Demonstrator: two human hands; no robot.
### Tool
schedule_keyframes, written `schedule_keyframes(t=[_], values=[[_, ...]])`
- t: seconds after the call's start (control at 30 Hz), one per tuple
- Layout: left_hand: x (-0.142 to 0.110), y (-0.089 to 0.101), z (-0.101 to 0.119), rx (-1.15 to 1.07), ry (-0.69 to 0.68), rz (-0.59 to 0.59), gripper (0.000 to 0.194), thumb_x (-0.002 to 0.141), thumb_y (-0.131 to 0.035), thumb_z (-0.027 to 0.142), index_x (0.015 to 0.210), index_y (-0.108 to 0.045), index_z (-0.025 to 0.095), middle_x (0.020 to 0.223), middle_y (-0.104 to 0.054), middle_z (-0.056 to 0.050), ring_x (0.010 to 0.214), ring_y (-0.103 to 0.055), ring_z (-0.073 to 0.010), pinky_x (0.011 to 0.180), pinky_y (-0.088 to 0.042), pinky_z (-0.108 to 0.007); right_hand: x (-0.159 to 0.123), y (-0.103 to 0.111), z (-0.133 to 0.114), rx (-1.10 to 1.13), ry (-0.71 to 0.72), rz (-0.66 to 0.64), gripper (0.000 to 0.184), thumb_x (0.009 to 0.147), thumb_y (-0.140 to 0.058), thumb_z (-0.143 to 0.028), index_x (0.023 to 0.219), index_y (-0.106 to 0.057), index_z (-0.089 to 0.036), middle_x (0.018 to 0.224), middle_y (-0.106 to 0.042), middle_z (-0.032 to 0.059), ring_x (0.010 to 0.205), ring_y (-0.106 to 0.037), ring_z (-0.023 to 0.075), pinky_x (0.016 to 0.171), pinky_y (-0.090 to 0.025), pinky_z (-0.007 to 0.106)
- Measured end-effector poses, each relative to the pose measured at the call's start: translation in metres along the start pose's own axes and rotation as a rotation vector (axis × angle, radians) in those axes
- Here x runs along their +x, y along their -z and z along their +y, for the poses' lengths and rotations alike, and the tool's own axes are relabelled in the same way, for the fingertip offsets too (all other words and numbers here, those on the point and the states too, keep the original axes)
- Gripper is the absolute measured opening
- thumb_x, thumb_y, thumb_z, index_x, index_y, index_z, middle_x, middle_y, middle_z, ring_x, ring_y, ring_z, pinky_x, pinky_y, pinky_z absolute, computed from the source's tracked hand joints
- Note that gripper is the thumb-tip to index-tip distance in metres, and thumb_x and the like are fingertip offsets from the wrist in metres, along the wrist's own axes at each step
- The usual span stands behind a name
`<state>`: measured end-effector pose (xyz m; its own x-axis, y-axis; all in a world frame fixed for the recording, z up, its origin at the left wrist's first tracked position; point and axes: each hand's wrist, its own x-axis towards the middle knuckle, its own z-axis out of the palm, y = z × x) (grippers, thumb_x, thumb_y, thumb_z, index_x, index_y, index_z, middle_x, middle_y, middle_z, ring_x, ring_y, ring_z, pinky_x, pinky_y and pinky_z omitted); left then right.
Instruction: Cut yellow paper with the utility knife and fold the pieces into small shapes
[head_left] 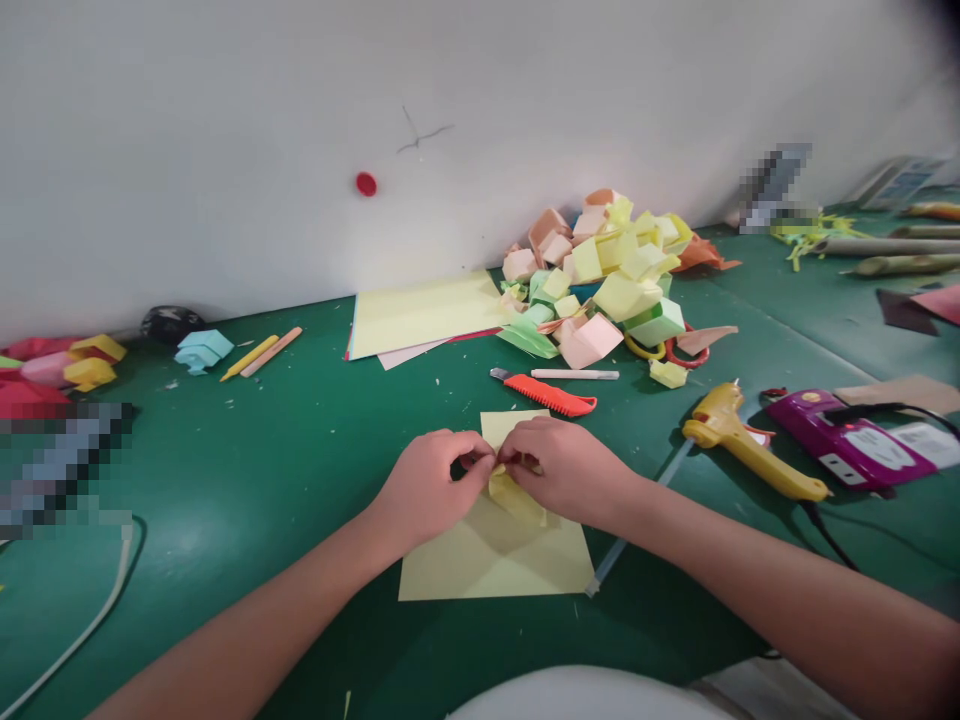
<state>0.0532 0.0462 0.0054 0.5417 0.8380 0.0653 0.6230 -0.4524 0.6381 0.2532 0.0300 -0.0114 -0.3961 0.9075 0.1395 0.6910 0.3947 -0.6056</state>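
Paper piece (517, 501), small, pale yellow, bent, both hands (429, 484) together, pinching its far end

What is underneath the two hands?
Below the left hand and right hand, a small yellow paper piece and a pale yellow sheet show. Parts of both are covered by the hands and can't be seen.

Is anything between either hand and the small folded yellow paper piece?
Nothing visible is: the left hand and right hand meet at the small folded yellow paper piece. The orange-red plastic utility knife lies beyond them.
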Motion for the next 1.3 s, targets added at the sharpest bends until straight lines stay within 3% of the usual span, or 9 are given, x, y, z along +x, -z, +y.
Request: schedule_keyframes(t=[0.2, 0.4, 0.67, 1.03, 1.3], values=[[-0.0017, 0.0027, -0.0013, -0.175, 0.006, -0.028, 0.021, 0.091, -0.052, 0.022, 0.101, -0.071, 0.023, 0.091, -0.074, 0.000, 0.078, -0.066, -0.0162, 0.068, -0.050, -0.026, 0.0014, 0.0035, -0.0024, 0.049, -0.091, 0.039, 0.010, 0.082, -0.061, -0.012, 0.075, -0.061, -0.019, 0.072, -0.066, 0.0001, 0.065, -0.056, 0.0142, 0.054, -0.037, 0.024], [-0.0021, 0.0004, 0.0034, -0.151, 0.060, 0.028, 0.010, 0.087, -0.061, 0.028, 0.088, -0.069, 0.022, 0.083, -0.073, 0.001, 0.073, -0.066, -0.0160, 0.066, -0.050, -0.025, 0.0008, 0.0039, -0.0063, 0.111, -0.140, 0.060, 0.012, 0.078, -0.061, -0.011, 0.073, -0.056, -0.020, 0.068, -0.063, -0.0023, 0.061, -0.056, 0.0128, 0.051, -0.036, 0.022], [0.0002, 0.0005, 0.0058, -0.088, 0.094, 0.056, 0.010, 0.082, -0.059, 0.021, 0.078, -0.069, 0.021, 0.073, -0.070, 0.003, 0.064, -0.062, -0.0145, 0.057, -0.044, -0.024, 0.0004, -0.0006, -0.0071, 0.218, -0.138, 0.054, 0.010, 0.079, -0.063, -0.013, 0.075, -0.058, -0.021, 0.068, -0.064, -0.0027, 0.060, -0.056, 0.0128, 0.051, -0.038, 0.023], [0.0032, 0.0024, 0.0020, -0.228, 0.173, -0.002, 0.008, 0.079, -0.061, 0.023, 0.076, -0.067, 0.020, 0.071, -0.065, 0.002, 0.062, -0.057, -0.0131, 0.055, -0.041, -0.024, -0.0003, -0.0015, -0.0066, 0.207, -0.073, 0.088, 0.016, 0.078, -0.063, -0.007, 0.072, -0.057, -0.020, 0.069, -0.062, -0.0032, 0.062, -0.055, 0.0113, 0.052, -0.038, 0.022], [0.0051, -0.0007, 0.0009, -0.313, 0.197, 0.012, 0.011, 0.076, -0.060, 0.021, 0.068, -0.054, 0.019, 0.064, -0.051, 0.006, 0.055, -0.040, -0.0094, 0.050, -0.028, -0.023, -0.0024, -0.0018, -0.0100, 0.286, -0.066, 0.089, 0.013, 0.080, -0.065, -0.011, 0.078, -0.057, -0.021, 0.069, -0.061, -0.0041, 0.060, -0.055, 0.0111, 0.052, -0.039, 0.022]])
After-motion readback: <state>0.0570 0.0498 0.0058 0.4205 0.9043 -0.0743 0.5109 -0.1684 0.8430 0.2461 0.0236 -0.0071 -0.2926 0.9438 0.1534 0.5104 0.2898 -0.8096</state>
